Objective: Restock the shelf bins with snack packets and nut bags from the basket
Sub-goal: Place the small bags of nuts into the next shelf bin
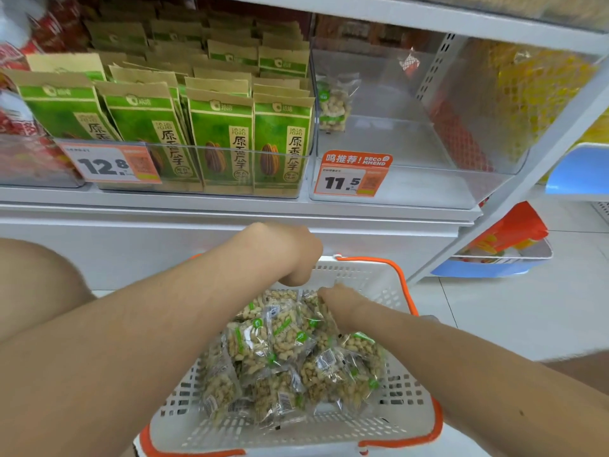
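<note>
A white basket (408, 400) with orange handles sits low in front of me, heaped with clear nut bags (280, 351). My left hand (296, 255) hangs bent at the wrist over the basket's far side, fingers curled down and hidden, just above the top bag. My right hand (339, 308) reaches into the far part of the heap, and its fingers grip a nut bag (309, 311) there. On the shelf above, a clear bin (395, 179) with an 11.5 price tag (349, 178) holds a single nut bag (333, 107) in its back left corner.
Left of it, another clear bin is packed with green seed packets (220, 133) behind a 12.8 tag (108, 164). Red packets (19, 120) fill the far left, yellow ones (540, 94) the right. A white ledge (230, 212) juts out below the shelf. Tiled floor (527, 308) lies to the right.
</note>
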Action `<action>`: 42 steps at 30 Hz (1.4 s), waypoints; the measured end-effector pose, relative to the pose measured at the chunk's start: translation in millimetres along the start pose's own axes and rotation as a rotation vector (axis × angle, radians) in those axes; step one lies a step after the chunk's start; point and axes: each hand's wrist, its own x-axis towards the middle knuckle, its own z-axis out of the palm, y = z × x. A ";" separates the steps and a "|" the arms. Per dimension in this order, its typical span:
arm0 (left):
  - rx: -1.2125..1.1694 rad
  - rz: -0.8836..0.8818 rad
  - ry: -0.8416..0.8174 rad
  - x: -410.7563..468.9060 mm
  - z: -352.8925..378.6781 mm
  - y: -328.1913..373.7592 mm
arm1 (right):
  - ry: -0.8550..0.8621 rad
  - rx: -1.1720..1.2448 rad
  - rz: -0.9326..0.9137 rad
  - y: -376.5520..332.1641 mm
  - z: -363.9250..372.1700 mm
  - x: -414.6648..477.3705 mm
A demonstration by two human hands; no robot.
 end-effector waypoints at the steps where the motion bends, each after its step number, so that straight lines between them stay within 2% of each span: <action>1: 0.008 -0.001 0.000 0.1 1.6 -1.0 | 0.010 0.018 0.006 -0.2 0.4 -1.3; 4: 0.044 0.009 -0.012 -1.3 3.0 -1.0 | 0.055 0.115 0.031 -3.0 -3.7 -3.9; 7: 0.033 0.023 -0.052 -5.8 -0.6 0.5 | 0.142 0.311 0.050 -7.1 -24.5 -6.5; 10: -0.026 0.035 -0.075 -13.4 -7.6 -2.0 | 0.222 0.577 0.046 -13.6 -66.8 -22.7; 13: -0.203 0.055 -0.099 -24.3 -18.4 -9.6 | 0.222 0.920 0.068 -21.4 -108.6 -50.8; 16: -0.349 0.068 0.047 -30.3 -23.8 -15.3 | 0.131 1.183 0.168 -24.6 -133.4 -71.5; 19: -0.431 0.058 0.259 -36.2 -29.6 -23.0 | -0.011 1.379 0.159 -24.4 -151.6 -91.2; 21: -0.545 0.074 0.351 -41.8 -36.0 -29.6 | 0.081 1.390 0.123 -23.7 -164.9 -103.7; 29: -1.042 -0.025 0.775 -60.9 -57.3 -32.7 | 0.833 0.819 -0.037 -30.6 -189.3 -138.0; 31: -1.125 -0.060 0.856 -61.7 -60.7 -33.2 | 0.883 0.798 -0.127 -29.3 -186.6 -141.7; 35: -1.254 -0.176 0.938 -59.5 -63.0 -31.0 | 0.726 1.142 -0.179 -25.4 -189.5 -144.3; 39: -1.510 -0.146 0.868 -59.9 -70.6 -21.8 | 0.773 1.636 -0.131 -21.9 -198.5 -142.7; 42: -1.578 -0.159 0.895 -57.3 -71.2 -11.3 | 0.781 1.787 -0.054 -17.4 -203.8 -137.1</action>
